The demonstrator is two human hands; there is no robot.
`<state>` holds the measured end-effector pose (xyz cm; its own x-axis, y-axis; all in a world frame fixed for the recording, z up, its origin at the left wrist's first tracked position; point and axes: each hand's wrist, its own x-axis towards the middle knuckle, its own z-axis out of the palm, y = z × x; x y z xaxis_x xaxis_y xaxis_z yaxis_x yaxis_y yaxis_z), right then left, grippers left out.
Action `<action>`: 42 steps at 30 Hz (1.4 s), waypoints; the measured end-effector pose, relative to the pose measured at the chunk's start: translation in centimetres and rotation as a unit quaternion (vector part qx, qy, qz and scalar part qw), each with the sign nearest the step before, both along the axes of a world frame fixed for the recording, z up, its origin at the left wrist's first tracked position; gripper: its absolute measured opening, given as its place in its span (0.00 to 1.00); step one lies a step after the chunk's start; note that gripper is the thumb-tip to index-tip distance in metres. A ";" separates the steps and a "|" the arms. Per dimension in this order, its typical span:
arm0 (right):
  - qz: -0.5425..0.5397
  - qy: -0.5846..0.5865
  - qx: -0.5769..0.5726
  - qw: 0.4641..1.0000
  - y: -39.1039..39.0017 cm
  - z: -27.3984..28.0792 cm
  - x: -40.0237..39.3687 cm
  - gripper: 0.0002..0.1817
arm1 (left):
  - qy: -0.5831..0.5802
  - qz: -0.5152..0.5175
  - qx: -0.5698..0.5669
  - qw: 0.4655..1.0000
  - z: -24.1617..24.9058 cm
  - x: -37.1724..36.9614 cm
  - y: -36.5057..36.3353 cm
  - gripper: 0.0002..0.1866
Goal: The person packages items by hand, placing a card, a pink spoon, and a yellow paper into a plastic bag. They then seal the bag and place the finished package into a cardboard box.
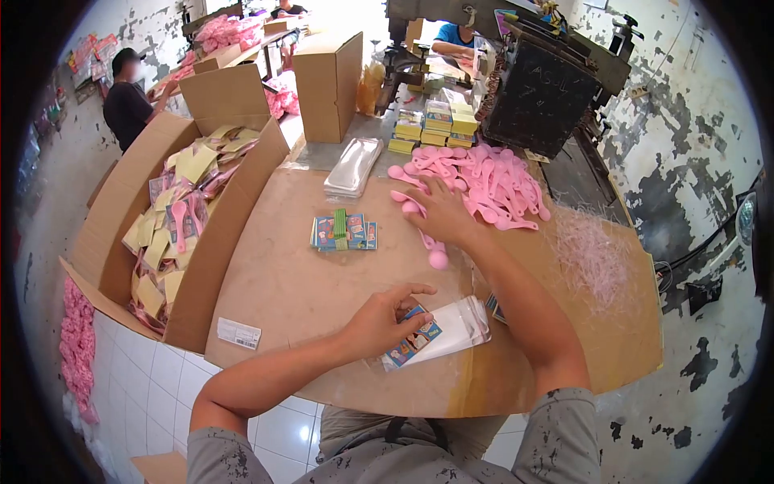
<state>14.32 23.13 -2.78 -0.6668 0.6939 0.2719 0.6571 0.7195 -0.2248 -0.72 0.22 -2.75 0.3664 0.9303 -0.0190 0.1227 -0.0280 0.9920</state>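
Observation:
My left hand [387, 321] is over the near part of the cardboard-covered table, thumb and fingers closed on a small printed card [414, 339]. Beneath that card lie clear plastic bags [459, 329]. Farther out, my right hand [439, 211] reaches to the left edge of a heap of pink spoons [492, 179], its fingers spread and touching some of them. One pink spoon [436, 255] lies just below that hand. To the left sits a stack of printed cards [324, 231] with a green band round it. Part of another card stack is hidden by my right forearm.
A large open carton [210, 282] of packed bags stands at the left. Behind are a bag stack [353, 168], a tall box [326, 85], card stacks [438, 121] and a black machine [536, 89]. Clear shreds [592, 254] lie right. A person [129, 101] is back left; others are behind.

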 end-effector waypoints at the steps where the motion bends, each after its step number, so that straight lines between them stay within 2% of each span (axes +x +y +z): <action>1: 0.011 0.003 0.006 1.000 -0.9 -0.4 1.2 0.26 | 0.017 0.002 -0.003 1.000 0.2 -0.1 0.0 0.22; 8: 0.062 0.023 0.019 0.998 -6.5 0.6 8.7 0.20 | 0.017 0.005 -0.017 1.000 -0.7 0.2 0.1 0.18; 11: 0.076 0.042 0.077 0.993 -7.5 1.3 9.3 0.19 | 0.010 -0.004 -0.035 0.999 -0.6 0.2 0.1 0.17; 14: 0.047 0.105 -0.015 0.993 -8.5 1.8 8.9 0.14 | -0.020 -0.005 -0.033 0.999 -1.2 0.1 0.3 0.17; 17: 0.062 0.099 0.105 0.988 -9.0 2.5 9.1 0.14 | -0.073 0.000 -0.053 0.996 -0.1 0.0 0.5 0.17; 20: 0.048 0.105 -0.116 0.987 -11.6 4.8 9.6 0.14 | -0.146 0.017 -0.053 0.988 1.4 0.0 0.2 0.19; 23: 0.075 0.123 -0.093 0.985 -14.8 6.6 10.7 0.13 | -0.173 0.031 -0.028 0.984 1.6 -0.1 0.1 0.23; 26: 0.006 0.236 -0.302 0.924 -16.7 8.2 11.8 0.11 | -0.144 0.036 -0.025 0.989 1.9 -0.1 -0.1 0.25; 29: 0.018 0.275 -0.319 0.907 -16.9 7.9 12.6 0.12 | -0.078 0.015 -0.030 0.996 2.1 -0.5 -0.1 0.25; 31: 0.022 0.233 -0.314 0.920 -17.0 8.0 12.6 0.11 | -0.052 0.011 -0.037 0.998 2.4 -0.3 -0.2 0.25; 34: 0.069 0.168 -0.273 0.945 -17.2 8.7 12.3 0.11 | -0.116 0.011 -0.025 0.993 1.0 0.2 -0.2 0.22; 38: 0.104 0.116 -0.254 0.955 -16.9 9.1 11.6 0.12 | -0.064 -0.022 -0.024 0.997 0.7 0.1 -0.3 0.20; 41: 0.111 0.121 -0.264 0.950 -16.9 9.4 10.0 0.19 | -0.076 -0.035 -0.047 0.995 1.1 0.4 -0.6 0.19; 42: 0.125 0.169 -0.282 0.936 -17.2 9.0 9.1 0.23 | -0.082 -0.040 -0.055 0.994 1.3 0.5 -0.6 0.19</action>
<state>23.38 5.92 6.26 -0.7699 0.6240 0.1335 0.3071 0.5457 -0.7797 -0.22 -0.41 -1.43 0.4457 0.8936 -0.0527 -0.0399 0.0787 0.9961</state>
